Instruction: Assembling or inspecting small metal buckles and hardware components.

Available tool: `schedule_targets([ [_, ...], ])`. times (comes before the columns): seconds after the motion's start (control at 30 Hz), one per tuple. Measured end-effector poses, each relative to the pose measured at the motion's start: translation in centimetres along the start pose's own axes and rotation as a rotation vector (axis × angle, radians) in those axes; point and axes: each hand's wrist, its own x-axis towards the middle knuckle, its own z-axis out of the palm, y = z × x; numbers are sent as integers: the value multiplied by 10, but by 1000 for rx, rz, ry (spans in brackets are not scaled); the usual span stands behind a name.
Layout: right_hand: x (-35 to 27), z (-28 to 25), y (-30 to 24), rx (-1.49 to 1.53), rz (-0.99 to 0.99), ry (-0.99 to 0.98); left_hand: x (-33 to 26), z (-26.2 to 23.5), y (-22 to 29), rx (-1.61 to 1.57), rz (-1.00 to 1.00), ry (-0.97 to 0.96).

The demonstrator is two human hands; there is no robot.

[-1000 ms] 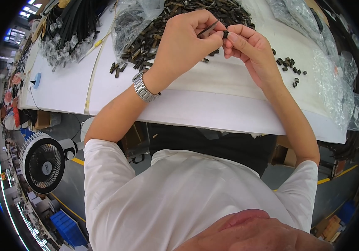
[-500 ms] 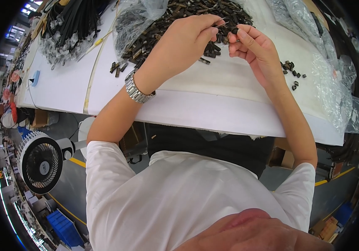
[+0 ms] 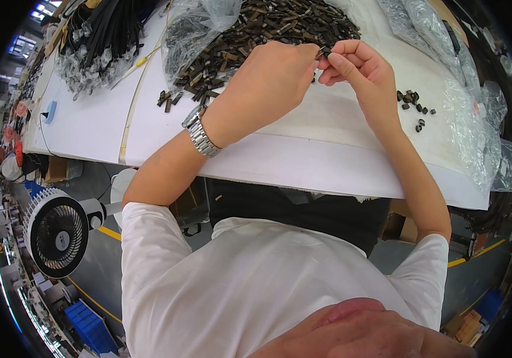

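- Dark small part pinched between both hands' fingertips, above the white table; too small to tell what kind.
- Left hand closed on it from the left, metal wristwatch on that wrist.
- Right hand grips it from the right, fingers curled.
- Pile of dark small parts just behind the hands, spilling from a clear plastic bag.
- Few loose dark bits right of the right hand.
- Fan on the floor, lower left.

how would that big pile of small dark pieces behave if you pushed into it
The pile of small dark pieces would probably spread and slide loosely; strays already lie scattered. Each piece looks stiff and light, pinched easily between fingertips.
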Motion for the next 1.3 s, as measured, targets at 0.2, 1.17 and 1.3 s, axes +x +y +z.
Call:
schedule_targets([
  [0.2,-4,11,0,-62,-68,20,-2,7,-3,109,111,76],
  [1.17,6,-26,-1,374,244,-451,11,-32,-4,-657,-244,-390],
  [1.3,7,-26,4,625,323,-506,13,-27,-17,-916,-259,-476],
])
